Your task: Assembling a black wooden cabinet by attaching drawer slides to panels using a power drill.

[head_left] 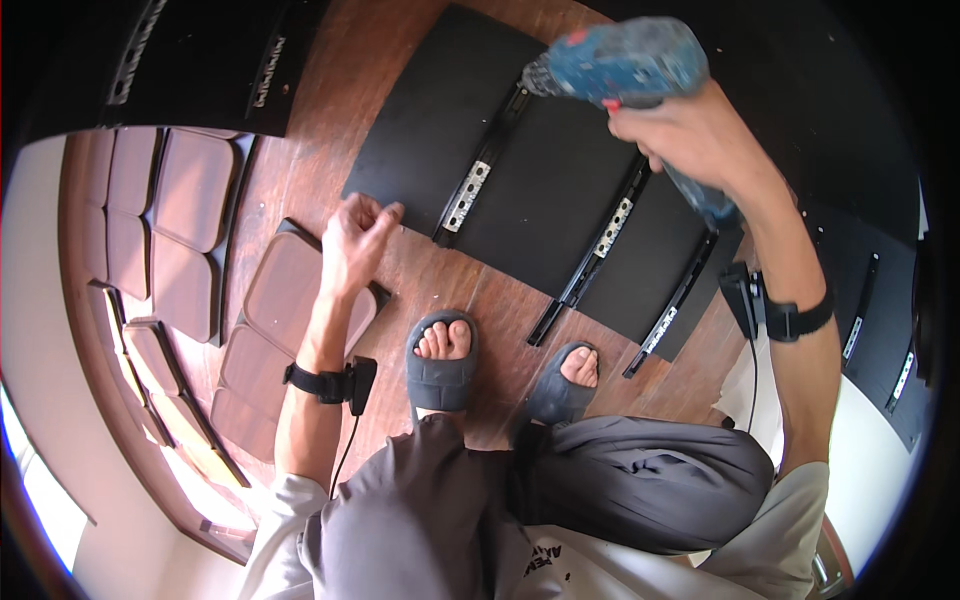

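Note:
My right hand (690, 135) is wrapped round the handle of a blue cordless drill (635, 60). The drill's chuck points left, over the far end of a black drawer slide (490, 150); whether the bit touches it I cannot tell. That slide lies on a black panel (560, 190) on the floor, beside a second drawer slide (600, 245) and a third (672, 305). At the panel's near left corner hovers my left hand (358, 240), fingers curled and pressed together. Anything small inside them is hidden.
Wooden-faced panels with rounded corners (195, 190) lie on the reddish wood floor (490, 330) at left. Another dark panel with metal rails (210, 65) stands far left. More slides (862, 300) are on a dark panel at right. My sandalled feet (445, 360) are close to the black panel.

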A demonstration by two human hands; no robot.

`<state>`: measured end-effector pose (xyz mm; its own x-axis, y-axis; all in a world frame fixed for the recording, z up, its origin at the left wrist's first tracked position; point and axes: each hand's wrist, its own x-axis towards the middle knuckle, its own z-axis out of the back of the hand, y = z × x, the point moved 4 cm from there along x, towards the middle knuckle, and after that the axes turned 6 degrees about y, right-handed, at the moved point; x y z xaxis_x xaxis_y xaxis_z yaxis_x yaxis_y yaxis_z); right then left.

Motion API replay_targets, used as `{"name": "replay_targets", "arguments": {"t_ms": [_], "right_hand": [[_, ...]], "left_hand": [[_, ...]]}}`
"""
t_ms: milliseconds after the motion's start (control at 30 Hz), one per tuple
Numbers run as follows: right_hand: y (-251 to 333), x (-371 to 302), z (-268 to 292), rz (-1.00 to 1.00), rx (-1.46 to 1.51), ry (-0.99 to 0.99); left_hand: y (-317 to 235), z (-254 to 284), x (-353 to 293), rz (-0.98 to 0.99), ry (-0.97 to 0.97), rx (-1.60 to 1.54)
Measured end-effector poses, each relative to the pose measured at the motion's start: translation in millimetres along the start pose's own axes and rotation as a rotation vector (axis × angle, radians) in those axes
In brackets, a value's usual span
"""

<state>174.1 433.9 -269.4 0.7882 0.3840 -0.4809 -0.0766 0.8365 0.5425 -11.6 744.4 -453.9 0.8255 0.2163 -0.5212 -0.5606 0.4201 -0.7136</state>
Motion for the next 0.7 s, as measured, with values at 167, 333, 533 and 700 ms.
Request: {"name": "replay_targets", "arguments": {"t_ms": [167,333,533,700], "right_hand": [[-14,-49,-27,-0.056,0.158,0.075],[-32,-77,-46,-0.069,0.178,0.085],[-40,-87,-56,-0.102,0.143,0.107],[-42,-91,-63,-0.087,0.087,0.124]], "left_hand": [[-1,-32,-18,-0.202,0.065,0.290],[-20,-51,-10,-0.224,0.040,0.499],[-33,-50,5,-0.143,0.086,0.518],[-19,-49,-6,-0.130,0.033,0.489]]}}
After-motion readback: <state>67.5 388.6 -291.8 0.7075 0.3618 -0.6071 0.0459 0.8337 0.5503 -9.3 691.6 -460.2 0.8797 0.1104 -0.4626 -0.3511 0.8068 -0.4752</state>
